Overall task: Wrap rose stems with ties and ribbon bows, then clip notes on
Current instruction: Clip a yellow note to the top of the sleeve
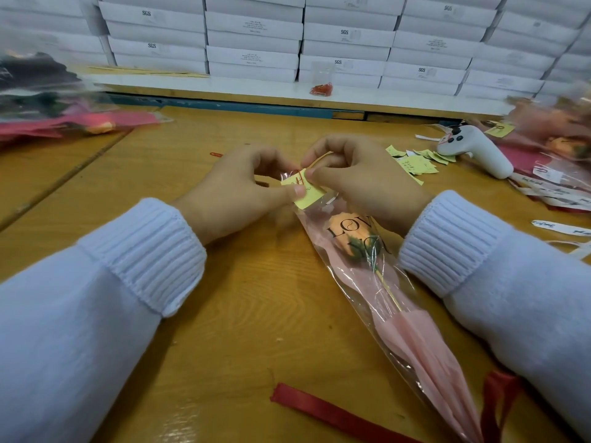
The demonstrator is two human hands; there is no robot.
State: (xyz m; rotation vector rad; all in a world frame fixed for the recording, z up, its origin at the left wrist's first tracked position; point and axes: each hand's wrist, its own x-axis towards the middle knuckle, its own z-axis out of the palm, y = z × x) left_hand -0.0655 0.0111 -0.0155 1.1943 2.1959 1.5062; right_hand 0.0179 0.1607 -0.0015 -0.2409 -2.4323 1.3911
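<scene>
A wrapped rose (361, 244) lies slantwise on the desk (256, 314), head end far, stem end near and to the right. A note (308, 195) on its far end is pinched between the left hand (236, 199) and right hand (361, 177). A ribbon (335, 414) lies nearer, left of the stem end. Loose notes (415, 161) lie to the right, and boxes (252, 43) are stacked behind on a shelf (256, 86).

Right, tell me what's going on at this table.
A person in white knit sleeves is fixing a small yellow paper note to the top edge of a clear cellophane sleeve holding a peach rose in pink paper. Both the left hand and right hand pinch the note, where a red paper clip sits over the edge. A red satin ribbon lies by the stem end; more yellow notes lie at the right.
</scene>
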